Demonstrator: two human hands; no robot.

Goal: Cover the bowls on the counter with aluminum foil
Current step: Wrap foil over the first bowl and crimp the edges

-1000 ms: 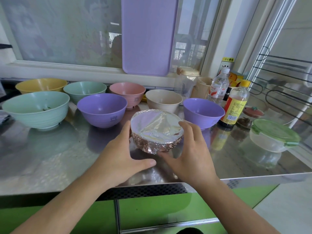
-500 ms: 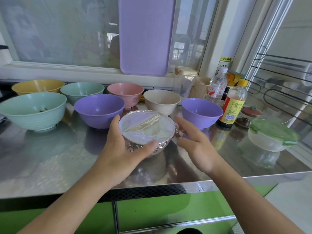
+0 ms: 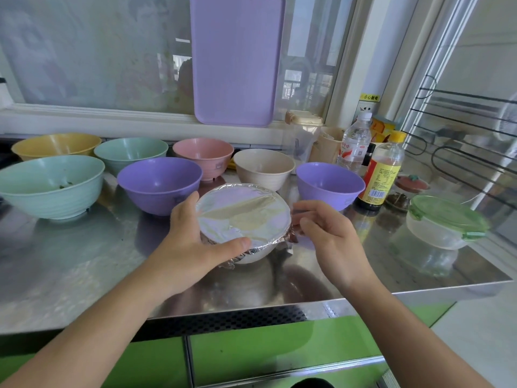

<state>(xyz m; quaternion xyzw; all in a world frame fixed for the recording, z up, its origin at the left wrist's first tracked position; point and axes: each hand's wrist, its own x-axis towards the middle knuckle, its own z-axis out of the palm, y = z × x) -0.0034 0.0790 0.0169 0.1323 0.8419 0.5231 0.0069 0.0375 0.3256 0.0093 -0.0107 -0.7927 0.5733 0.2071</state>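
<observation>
From the head camera, looking down, my left hand (image 3: 187, 242) grips the white bowl (image 3: 256, 254) at its left side: fingers curled round the far rim, thumb (image 3: 233, 244) pressed on the near edge of the aluminum foil (image 3: 242, 217). The bowl sits on the steel counter (image 3: 70, 264) between my two hands. My right hand (image 3: 333, 239) hovers just right of the bowl, fingers loosely bent and holding nothing, its fingertips near the crumpled foil skirt at the rim; I cannot tell whether they touch it.

The foil is stretched flat across the mouth and looks thin and easily torn, so I judge it wants pressing at the rim, not on the drum-tight middle. The bowl looks light and smooth-sided and could slide on the polished steel; I would take it by the wall under the foil edge.

Beyond my left hand stand a purple bowl (image 3: 160, 184), a large mint bowl (image 3: 51, 184), a yellow bowl (image 3: 56, 145), a second mint bowl (image 3: 131, 152) and a pink bowl (image 3: 203, 156); beyond my right, a beige bowl (image 3: 264, 168) and another purple bowl (image 3: 330, 184). All are uncovered.
</observation>
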